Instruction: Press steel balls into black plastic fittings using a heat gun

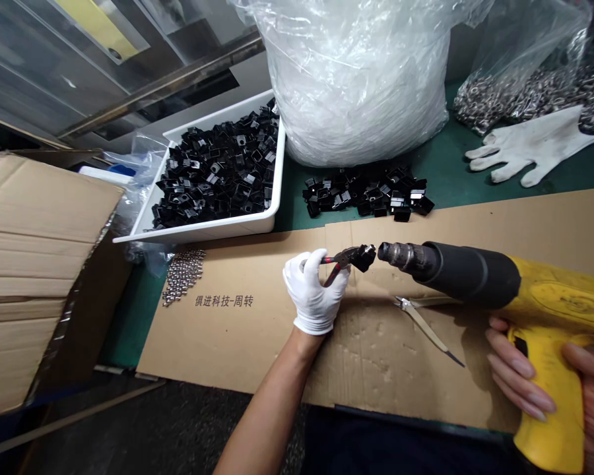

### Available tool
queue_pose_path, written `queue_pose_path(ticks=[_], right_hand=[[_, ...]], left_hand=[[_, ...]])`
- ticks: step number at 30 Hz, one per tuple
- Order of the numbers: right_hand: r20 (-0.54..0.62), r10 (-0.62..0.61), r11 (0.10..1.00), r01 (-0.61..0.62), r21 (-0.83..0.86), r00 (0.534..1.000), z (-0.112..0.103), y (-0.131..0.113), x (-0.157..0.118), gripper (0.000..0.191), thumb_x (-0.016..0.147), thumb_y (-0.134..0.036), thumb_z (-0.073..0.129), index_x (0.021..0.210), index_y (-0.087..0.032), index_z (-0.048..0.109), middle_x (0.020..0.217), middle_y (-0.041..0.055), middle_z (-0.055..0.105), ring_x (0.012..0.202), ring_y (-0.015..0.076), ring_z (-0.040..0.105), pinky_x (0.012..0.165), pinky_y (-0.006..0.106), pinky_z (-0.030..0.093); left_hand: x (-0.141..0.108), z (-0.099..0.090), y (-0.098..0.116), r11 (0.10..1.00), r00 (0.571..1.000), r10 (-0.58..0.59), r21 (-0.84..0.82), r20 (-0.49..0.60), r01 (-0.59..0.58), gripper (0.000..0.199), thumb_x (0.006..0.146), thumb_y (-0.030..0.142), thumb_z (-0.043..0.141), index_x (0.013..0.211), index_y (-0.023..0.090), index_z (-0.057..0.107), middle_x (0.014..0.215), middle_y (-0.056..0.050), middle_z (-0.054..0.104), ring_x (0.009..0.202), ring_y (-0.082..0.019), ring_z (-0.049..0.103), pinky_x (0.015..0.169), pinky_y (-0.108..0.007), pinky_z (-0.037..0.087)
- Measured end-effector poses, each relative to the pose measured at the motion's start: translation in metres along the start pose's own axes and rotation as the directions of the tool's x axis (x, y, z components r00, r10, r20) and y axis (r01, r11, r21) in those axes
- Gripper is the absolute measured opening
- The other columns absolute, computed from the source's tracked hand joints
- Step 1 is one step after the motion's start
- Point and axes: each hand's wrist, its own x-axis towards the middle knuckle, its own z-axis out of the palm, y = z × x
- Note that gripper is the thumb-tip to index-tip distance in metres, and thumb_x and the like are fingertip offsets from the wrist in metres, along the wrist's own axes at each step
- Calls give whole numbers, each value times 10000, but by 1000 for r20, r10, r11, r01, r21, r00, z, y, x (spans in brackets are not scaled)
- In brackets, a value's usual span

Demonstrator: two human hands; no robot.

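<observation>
My left hand (313, 293), in a white glove, is closed around red-and-black pliers (345, 257). The jaws grip a black plastic piece (362, 258) with a small metal part at its tip. My right hand (525, 376) is bare and wraps round the handle of a yellow heat gun (549, 310). The gun's dark nozzle points left, just beside the metal tip, with a narrow gap between them. Below the nozzle, tweezers (428, 328) lie on the cardboard sheet (267, 343).
A white tray (205, 231) of black pieces stands at the upper left, near small metal parts (182, 276). More black pieces (371, 191) lie before a large plastic bag (356, 86). A loose white glove (532, 148) is at the upper right, a cardboard box (34, 264) at the left.
</observation>
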Motion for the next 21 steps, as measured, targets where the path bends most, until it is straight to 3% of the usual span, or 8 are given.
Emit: queue_pose_path(ticks=[9, 13, 16, 19, 21], right_hand=[[-14, -8, 1000, 7, -15, 1000, 0, -1, -1, 472, 905, -522, 606, 1248, -203, 666, 797, 49, 454, 483, 146, 427, 409, 302, 488], [8, -16, 1000, 15, 20, 1000, -2, 2, -1, 473, 921, -524, 597, 1267, -207, 657, 815, 54, 468, 508, 149, 451, 433, 294, 504], [38, -18, 997, 15, 69, 999, -4, 8, 1, 479, 932, -553, 598, 1258, -209, 669, 810, 53, 481, 498, 142, 464, 433, 285, 510], [1, 3, 993, -3, 121, 1000, -3, 12, 4, 481, 916, -570, 662, 1226, -204, 689, 801, 49, 503, 480, 120, 464, 425, 254, 511], [-43, 7, 987, 0, 161, 999, 1, 13, 7, 493, 904, -570, 696, 1220, -192, 694, 808, 56, 520, 479, 109, 468, 421, 232, 509]], left_hand=[[-1, 1, -1, 1000, 1000, -17, 12, 23, 17, 366, 921, 433, 689, 1196, 196, 645, 1021, -100, 663, 983, -257, 616, 917, -413, 507], [0, -1, -2, 997, 999, -36, -62, 41, 38, 374, 951, 445, 668, 1223, 190, 644, 1068, -114, 663, 1013, -258, 627, 932, -424, 528], [6, -8, -3, 973, 988, -97, -196, 117, 119, 366, 971, 437, 657, 1240, 189, 661, 1129, -124, 665, 1059, -254, 646, 958, -410, 534], [13, -19, -5, 864, 923, -199, -386, 328, 324, 343, 1036, 447, 549, 1226, 192, 676, 1077, -106, 687, 940, -216, 680, 863, -355, 564], [16, -28, -5, 718, 823, -212, -487, 527, 497, 421, 1103, 442, 352, 1259, 193, 653, 966, -78, 699, 747, -173, 665, 716, -318, 570]])
